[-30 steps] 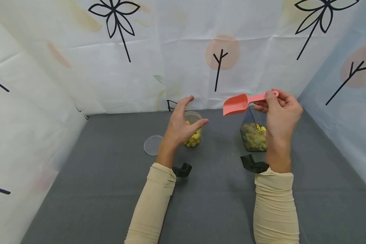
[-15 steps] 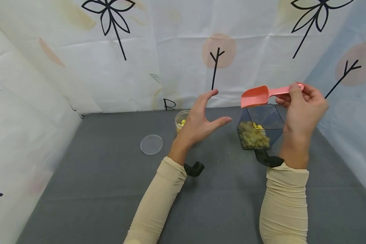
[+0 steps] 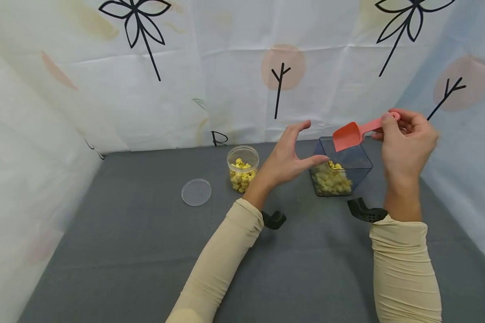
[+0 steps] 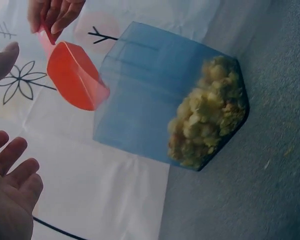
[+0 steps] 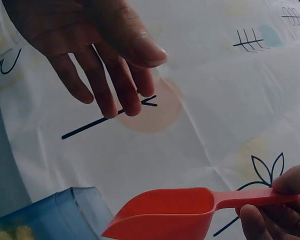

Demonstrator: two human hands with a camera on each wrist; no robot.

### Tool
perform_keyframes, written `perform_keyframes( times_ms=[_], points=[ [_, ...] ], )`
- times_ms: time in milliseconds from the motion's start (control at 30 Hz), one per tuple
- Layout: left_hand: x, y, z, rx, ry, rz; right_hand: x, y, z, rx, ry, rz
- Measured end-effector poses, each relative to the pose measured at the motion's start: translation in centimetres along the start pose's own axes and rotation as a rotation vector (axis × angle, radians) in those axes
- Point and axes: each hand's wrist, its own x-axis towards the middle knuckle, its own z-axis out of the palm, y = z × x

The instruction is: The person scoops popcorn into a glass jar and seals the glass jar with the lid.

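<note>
My right hand [image 3: 408, 139] pinches the handle of a pink-red scoop [image 3: 347, 136]. The scoop is held over the mouth of a clear bluish square container [image 3: 357, 177], its bowl tipped down toward the opening. Popcorn [image 4: 207, 115] fills the lower part of that container. My left hand [image 3: 284, 159] reaches toward the container's left side with thumb and fingers spread, holding nothing. In the left wrist view its fingers [image 4: 20, 155] stand apart from the container wall. No popcorn shows in the visible part of the scoop's bowl.
A round clear jar [image 3: 242, 168] holding popcorn stands left of my left hand, without a lid on it. Its likely lid, a clear disc [image 3: 196, 192], lies flat on the grey table [image 3: 145, 242]. A white printed cloth [image 3: 226, 67] hangs behind.
My left hand has moved right, away from the jar and toward the square container. The right hand has moved right, and the scoop has tilted downward over the container.
</note>
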Motion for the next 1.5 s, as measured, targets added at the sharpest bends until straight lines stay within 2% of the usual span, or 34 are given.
perform_keyframes(
  times_ms=[200, 467, 733, 1067, 1200, 1500],
  points=[
    [1.0, -0.6, 1.9, -0.018, -0.038, -0.061, 0.0, 1.5, -0.3, -0.313, -0.129, 0.008],
    [2.1, -1.2, 4.0, -0.017, -0.082, -0.095, -0.5, 3.0, -0.4, -0.556, -0.246, -0.034],
    [2.7, -2.0, 6.0, 0.003, -0.095, -0.086, -1.0, 4.2, -0.7, -0.660, -0.307, -0.036],
    [3.3, -2.2, 6.9, 0.003, -0.101, -0.121, -1.3, 5.0, -1.3, -0.697, -0.357, -0.022],
    [3.6, -2.4, 7.2, -0.016, -0.101, -0.125, -1.4, 5.0, -1.5, -0.728, -0.375, -0.020],
    [3.8, -3.1, 8.1, -0.103, -0.090, -0.152, -1.2, 5.0, -1.9, -0.835, -0.470, -0.035]
  ],
)
